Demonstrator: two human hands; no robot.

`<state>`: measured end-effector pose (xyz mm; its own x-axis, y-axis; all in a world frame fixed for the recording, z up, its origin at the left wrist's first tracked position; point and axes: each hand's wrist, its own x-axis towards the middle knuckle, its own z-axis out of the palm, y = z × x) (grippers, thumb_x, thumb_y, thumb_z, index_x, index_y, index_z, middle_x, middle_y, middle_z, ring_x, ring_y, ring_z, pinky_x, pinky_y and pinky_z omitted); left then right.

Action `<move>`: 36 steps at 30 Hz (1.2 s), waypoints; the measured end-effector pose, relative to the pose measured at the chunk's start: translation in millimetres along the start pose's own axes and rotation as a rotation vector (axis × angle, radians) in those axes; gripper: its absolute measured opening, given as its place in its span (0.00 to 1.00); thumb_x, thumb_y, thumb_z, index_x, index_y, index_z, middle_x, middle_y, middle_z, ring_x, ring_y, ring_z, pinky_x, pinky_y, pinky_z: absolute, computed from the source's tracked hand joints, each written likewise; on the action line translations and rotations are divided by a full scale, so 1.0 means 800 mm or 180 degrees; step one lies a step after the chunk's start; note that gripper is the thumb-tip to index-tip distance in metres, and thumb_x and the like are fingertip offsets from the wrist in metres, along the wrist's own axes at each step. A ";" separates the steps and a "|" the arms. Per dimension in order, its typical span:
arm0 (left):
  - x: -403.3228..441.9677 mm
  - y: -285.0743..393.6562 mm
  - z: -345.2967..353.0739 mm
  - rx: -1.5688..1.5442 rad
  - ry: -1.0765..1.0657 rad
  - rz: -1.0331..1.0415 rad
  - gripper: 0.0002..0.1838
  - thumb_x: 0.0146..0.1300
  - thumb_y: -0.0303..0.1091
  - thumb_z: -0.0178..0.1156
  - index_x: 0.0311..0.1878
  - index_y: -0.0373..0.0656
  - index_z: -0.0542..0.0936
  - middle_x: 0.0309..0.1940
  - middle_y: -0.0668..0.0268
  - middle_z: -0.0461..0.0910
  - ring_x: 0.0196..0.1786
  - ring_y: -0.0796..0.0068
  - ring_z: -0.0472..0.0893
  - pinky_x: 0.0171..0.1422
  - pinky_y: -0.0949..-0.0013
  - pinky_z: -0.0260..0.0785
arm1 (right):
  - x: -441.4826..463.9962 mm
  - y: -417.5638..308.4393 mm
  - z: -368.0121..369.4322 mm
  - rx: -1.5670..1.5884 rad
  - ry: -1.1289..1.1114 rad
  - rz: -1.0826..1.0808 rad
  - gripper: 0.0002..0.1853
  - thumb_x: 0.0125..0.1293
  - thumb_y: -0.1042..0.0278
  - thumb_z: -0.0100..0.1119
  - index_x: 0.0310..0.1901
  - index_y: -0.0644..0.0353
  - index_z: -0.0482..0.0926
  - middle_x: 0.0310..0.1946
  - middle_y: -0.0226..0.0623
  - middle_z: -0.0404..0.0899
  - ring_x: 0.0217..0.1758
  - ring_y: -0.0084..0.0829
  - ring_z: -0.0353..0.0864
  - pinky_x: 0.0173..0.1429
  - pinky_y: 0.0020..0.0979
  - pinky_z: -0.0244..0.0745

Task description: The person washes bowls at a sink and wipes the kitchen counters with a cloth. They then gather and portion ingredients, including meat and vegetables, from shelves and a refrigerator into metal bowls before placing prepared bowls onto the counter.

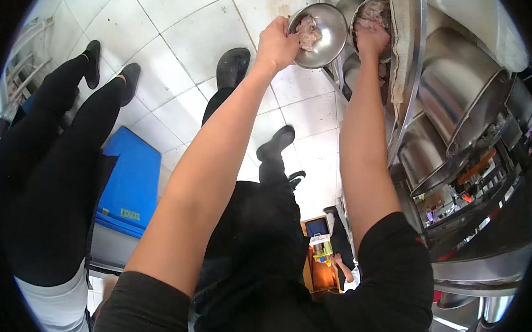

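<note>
My left hand (277,45) grips the rim of a round metal bowl (330,35), fingers over the edge and inside. A lump of pinkish minced meat (308,33) lies on the bowl's left side. To its right, my right hand (372,41) reaches into a second metal bowl (355,25) on the shelf, which holds more raw minced meat (374,12). The fingers of this hand are curled into the meat, their tips partly hidden. The first bowl is held above the tiled floor, beside the shelf edge.
A metal shelf edge (409,71) with a cloth (398,47) runs along my right. Beyond it are large steel pots (458,80). A person in black trousers (57,145) stands to my left by a blue-lidded box (132,172). Another person (342,263) is behind me.
</note>
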<state>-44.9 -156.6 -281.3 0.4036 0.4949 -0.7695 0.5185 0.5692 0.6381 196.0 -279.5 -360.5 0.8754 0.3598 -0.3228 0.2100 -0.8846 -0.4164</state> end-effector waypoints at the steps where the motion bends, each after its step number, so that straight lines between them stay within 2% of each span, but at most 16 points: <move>1: -0.001 0.003 0.001 0.0166 0.0054 0.0168 0.06 0.60 0.24 0.55 0.37 0.32 0.70 0.33 0.53 0.78 0.32 0.60 0.85 0.29 0.61 0.87 | -0.022 -0.014 -0.011 0.0615 0.0169 0.0285 0.24 0.51 0.64 0.73 0.50 0.66 0.84 0.44 0.47 0.87 0.45 0.44 0.85 0.56 0.38 0.77; 2: -0.005 0.003 0.001 0.0332 0.0113 0.0321 0.06 0.60 0.25 0.55 0.37 0.31 0.70 0.34 0.53 0.78 0.32 0.60 0.86 0.29 0.61 0.87 | -0.044 -0.027 -0.023 0.0932 0.0453 0.0516 0.24 0.50 0.69 0.76 0.49 0.69 0.82 0.42 0.43 0.86 0.44 0.38 0.84 0.53 0.35 0.77; 6: -0.005 -0.006 0.008 0.0211 0.0169 0.0238 0.06 0.60 0.26 0.56 0.34 0.34 0.70 0.29 0.50 0.80 0.24 0.61 0.84 0.26 0.60 0.79 | -0.135 -0.069 -0.078 0.0478 0.0583 0.0899 0.20 0.51 0.75 0.75 0.47 0.69 0.81 0.44 0.44 0.86 0.45 0.32 0.83 0.52 0.31 0.77; 8: -0.010 -0.007 0.010 -0.0043 0.0191 0.0150 0.06 0.59 0.26 0.57 0.35 0.34 0.71 0.30 0.48 0.80 0.23 0.59 0.83 0.26 0.60 0.78 | -0.168 -0.062 -0.077 0.2459 0.0637 0.0647 0.15 0.53 0.76 0.73 0.44 0.65 0.81 0.42 0.43 0.86 0.45 0.28 0.83 0.51 0.30 0.77; 11: -0.016 -0.007 0.005 -0.0129 -0.0055 0.0095 0.06 0.60 0.24 0.55 0.34 0.34 0.68 0.31 0.57 0.75 0.31 0.60 0.85 0.28 0.60 0.87 | -0.218 -0.082 -0.067 0.2827 0.0605 -0.0349 0.11 0.57 0.76 0.70 0.42 0.63 0.81 0.43 0.43 0.85 0.47 0.27 0.82 0.53 0.28 0.76; 13: -0.006 -0.039 0.008 -0.0038 -0.0015 0.0286 0.07 0.60 0.24 0.55 0.33 0.35 0.67 0.31 0.57 0.75 0.31 0.60 0.85 0.28 0.59 0.87 | -0.248 -0.091 -0.045 0.2846 0.0342 -0.0577 0.11 0.60 0.76 0.67 0.44 0.64 0.82 0.42 0.41 0.85 0.46 0.27 0.83 0.52 0.30 0.76; 15: -0.010 -0.064 0.007 0.0070 0.0006 0.0540 0.07 0.60 0.24 0.55 0.33 0.36 0.65 0.30 0.58 0.74 0.30 0.61 0.84 0.28 0.58 0.87 | -0.254 -0.071 -0.024 0.0968 -0.0048 -0.0898 0.13 0.61 0.76 0.64 0.48 0.66 0.83 0.41 0.42 0.85 0.44 0.34 0.85 0.53 0.34 0.77; 19: -0.057 -0.069 -0.010 0.0492 -0.0022 0.0652 0.08 0.59 0.25 0.55 0.31 0.38 0.64 0.28 0.62 0.70 0.28 0.68 0.79 0.28 0.59 0.84 | -0.279 -0.056 -0.063 0.0435 -0.0213 -0.1293 0.15 0.60 0.75 0.64 0.50 0.65 0.84 0.41 0.46 0.85 0.46 0.44 0.85 0.54 0.37 0.77; 21: -0.114 -0.050 -0.016 0.0347 -0.0062 0.0671 0.09 0.58 0.25 0.55 0.30 0.39 0.64 0.26 0.64 0.69 0.27 0.72 0.76 0.28 0.61 0.81 | -0.312 -0.064 -0.118 0.0646 -0.0639 -0.0942 0.16 0.60 0.75 0.64 0.50 0.66 0.84 0.48 0.52 0.82 0.51 0.50 0.82 0.56 0.40 0.76; 25: -0.271 0.007 -0.013 0.1028 -0.0283 0.1278 0.10 0.53 0.27 0.57 0.27 0.41 0.64 0.21 0.69 0.64 0.27 0.74 0.63 0.32 0.62 0.60 | -0.402 -0.083 -0.247 0.0318 -0.0198 -0.1520 0.15 0.59 0.77 0.63 0.49 0.64 0.84 0.47 0.56 0.81 0.53 0.56 0.79 0.59 0.47 0.73; 27: -0.359 0.036 -0.002 0.1306 -0.0468 0.1182 0.07 0.55 0.26 0.56 0.28 0.40 0.66 0.21 0.68 0.65 0.26 0.76 0.69 0.28 0.63 0.67 | -0.462 -0.085 -0.338 -0.0260 -0.0093 -0.2238 0.15 0.57 0.75 0.64 0.48 0.61 0.84 0.43 0.52 0.80 0.52 0.53 0.79 0.57 0.47 0.74; 30: -0.492 0.078 0.033 0.0885 -0.1192 0.0571 0.06 0.57 0.26 0.54 0.30 0.35 0.67 0.27 0.56 0.75 0.29 0.64 0.81 0.21 0.59 0.83 | -0.548 -0.061 -0.449 0.0224 0.0320 -0.2222 0.15 0.54 0.72 0.66 0.46 0.57 0.83 0.39 0.46 0.81 0.52 0.49 0.80 0.55 0.46 0.75; 31: -0.536 0.093 0.049 0.0902 -0.1275 0.0545 0.05 0.56 0.26 0.55 0.33 0.35 0.69 0.28 0.56 0.75 0.29 0.64 0.81 0.21 0.61 0.82 | -0.572 -0.050 -0.483 0.0230 0.0504 -0.2188 0.15 0.54 0.72 0.66 0.46 0.57 0.83 0.39 0.46 0.81 0.52 0.49 0.80 0.55 0.46 0.75; 33: -0.606 0.115 0.088 0.1511 -0.1442 0.1152 0.06 0.56 0.26 0.56 0.34 0.35 0.72 0.28 0.57 0.76 0.30 0.64 0.82 0.20 0.61 0.80 | -0.611 -0.019 -0.557 -0.0178 -0.0901 -0.2467 0.14 0.53 0.70 0.67 0.44 0.55 0.82 0.42 0.43 0.81 0.52 0.45 0.80 0.55 0.47 0.75; 35: -0.707 0.166 0.134 0.1554 -0.1638 0.1198 0.06 0.56 0.27 0.57 0.33 0.36 0.72 0.26 0.59 0.76 0.28 0.67 0.81 0.21 0.61 0.79 | -0.662 -0.002 -0.658 -0.0319 -0.0424 -0.2485 0.13 0.53 0.70 0.67 0.43 0.55 0.82 0.40 0.42 0.81 0.51 0.45 0.81 0.53 0.45 0.76; 36: -0.727 0.166 0.162 0.1657 -0.1642 0.1545 0.05 0.56 0.27 0.57 0.34 0.37 0.73 0.25 0.61 0.75 0.28 0.69 0.77 0.29 0.61 0.77 | -0.678 0.003 -0.700 -0.0438 -0.0231 -0.2638 0.12 0.53 0.71 0.66 0.42 0.55 0.82 0.37 0.41 0.81 0.50 0.44 0.81 0.51 0.44 0.77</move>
<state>-113.0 -453.9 247.6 0.8939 0.1746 -0.4130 0.4284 -0.0610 0.9015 -34.3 -642.6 289.4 0.3855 0.9226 -0.0141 0.8275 -0.3524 -0.4370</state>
